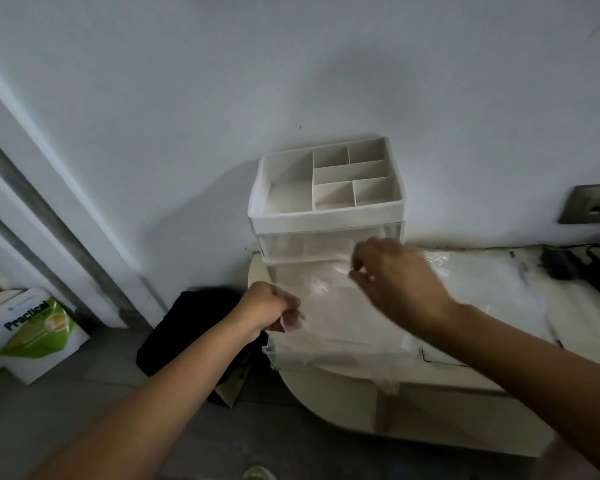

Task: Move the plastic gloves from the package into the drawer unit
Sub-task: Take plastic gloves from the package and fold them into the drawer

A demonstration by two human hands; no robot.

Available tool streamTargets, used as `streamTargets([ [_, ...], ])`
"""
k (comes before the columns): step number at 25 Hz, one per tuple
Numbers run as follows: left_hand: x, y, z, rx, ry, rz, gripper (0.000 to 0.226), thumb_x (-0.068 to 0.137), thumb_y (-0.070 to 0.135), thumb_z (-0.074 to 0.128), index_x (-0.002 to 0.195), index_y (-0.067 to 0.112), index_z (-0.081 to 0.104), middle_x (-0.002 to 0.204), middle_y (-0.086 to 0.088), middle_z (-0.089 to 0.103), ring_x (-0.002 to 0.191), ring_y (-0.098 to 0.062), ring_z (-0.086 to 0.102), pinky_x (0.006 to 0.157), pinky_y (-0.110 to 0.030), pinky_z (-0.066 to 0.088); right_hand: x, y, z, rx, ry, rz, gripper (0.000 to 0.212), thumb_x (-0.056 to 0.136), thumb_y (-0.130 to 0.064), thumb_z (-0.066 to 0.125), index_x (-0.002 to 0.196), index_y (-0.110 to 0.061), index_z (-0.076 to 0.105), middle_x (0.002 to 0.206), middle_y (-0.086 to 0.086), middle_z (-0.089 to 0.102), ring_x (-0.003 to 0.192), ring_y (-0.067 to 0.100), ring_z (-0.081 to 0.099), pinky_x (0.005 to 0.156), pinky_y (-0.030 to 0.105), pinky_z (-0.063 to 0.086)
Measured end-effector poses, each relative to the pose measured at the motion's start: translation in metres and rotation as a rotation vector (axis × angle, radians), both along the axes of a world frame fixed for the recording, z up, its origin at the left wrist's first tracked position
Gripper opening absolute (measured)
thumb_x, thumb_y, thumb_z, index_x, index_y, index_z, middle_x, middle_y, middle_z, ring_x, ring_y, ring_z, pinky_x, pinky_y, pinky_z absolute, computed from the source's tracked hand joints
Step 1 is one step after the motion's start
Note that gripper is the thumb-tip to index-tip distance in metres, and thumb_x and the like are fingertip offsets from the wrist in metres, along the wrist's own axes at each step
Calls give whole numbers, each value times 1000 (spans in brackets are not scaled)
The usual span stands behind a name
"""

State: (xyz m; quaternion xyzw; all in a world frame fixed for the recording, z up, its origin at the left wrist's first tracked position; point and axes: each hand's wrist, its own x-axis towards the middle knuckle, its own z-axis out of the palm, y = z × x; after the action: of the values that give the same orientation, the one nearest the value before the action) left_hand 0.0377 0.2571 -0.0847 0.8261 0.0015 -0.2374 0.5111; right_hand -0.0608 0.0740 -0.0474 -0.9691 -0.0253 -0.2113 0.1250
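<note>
While left grip (269, 306) and right grip (399, 275) pinch plastic gloves (340, 317) over drawer (269, 351) | black bag (187, 327) left | package (492, 282) right

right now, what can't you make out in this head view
All head view:
- Right hand: motion blur hides whether it pinches the plastic gloves.
- Glove count: clear film, blurred.
- Open drawer: its inside is covered by the gloves.
- Package: contents washed out by glare.
- Dark adapter and cables: cut off by the right edge.
</note>
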Motion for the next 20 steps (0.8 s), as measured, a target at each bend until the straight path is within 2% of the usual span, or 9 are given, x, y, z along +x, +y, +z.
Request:
streamTargets([
  [3,-2,-1,-5,59,-49,-7,10,91,5,60,87,-4,64,71,-17,68,47,-15,65,45,-24,52,2,32,-39,82,272,335,36,98,-15,44,133,-16,50,137,2,50,124,14,47,99,18,32],
  [5,1,1,-9,229,-193,-51,18,90,10,62,78,-4,65,68,-16,69,54,-19,67,54,-31,58,15,33,-62,14,450,328,49,98,-11,40,146,-12,32,153,7,30,139,18,30,108,17,16],
  [8,-4,3,-5,428,-315,-128,25,89,14,61,66,3,61,64,-12,68,50,-14,64,52,-23,54,32,21,-73,-20,539,253,51,97,-13,43,146,-12,31,153,10,27,139,22,28,111,25,18],
  [10,-14,3,7,632,-440,-222,16,91,18,60,87,3,63,85,-13,72,71,-22,69,64,-29,55,37,19,-74,-65,587,267,50,95,-19,49,143,-15,37,149,9,33,136,23,33,111,31,26],
  [12,-22,-1,21,900,-751,-269,22,93,25,56,108,8,58,102,-8,68,91,-24,66,71,-31,49,37,20,-75,-87,638,270,49,93,-24,52,140,-17,41,147,7,36,133,23,35,110,34,30],
  [14,-26,-11,29,806,-935,-288,19,94,25,55,107,10,58,98,-5,67,89,-21,65,73,-31,49,40,20,-76,-83,651,259,48,93,-25,52,140,-16,41,145,7,38,132,23,37,109,34,32],
  [15,-27,-17,25,708,-920,-330,16,94,23,56,101,10,62,94,-4,68,86,-18,64,74,-30,51,41,20,-78,-61,645,254,48,93,-25,52,139,-16,42,143,7,40,129,22,40,106,32,34],
  [17,-26,-29,6,621,-724,-466,13,92,17,58,95,9,67,95,-6,69,86,-16,64,79,-28,50,42,23,-78,-14,624,259,45,92,-23,52,136,-13,45,135,8,49,120,23,49,96,28,38],
  [20,-12,-36,-30,686,-441,-596,27,90,14,59,115,7,63,116,-13,63,109,-26,59,94,-32,46,42,31,-75,11,640,314,43,94,-20,53,134,-6,48,134,13,51,116,25,53,89,26,39],
])
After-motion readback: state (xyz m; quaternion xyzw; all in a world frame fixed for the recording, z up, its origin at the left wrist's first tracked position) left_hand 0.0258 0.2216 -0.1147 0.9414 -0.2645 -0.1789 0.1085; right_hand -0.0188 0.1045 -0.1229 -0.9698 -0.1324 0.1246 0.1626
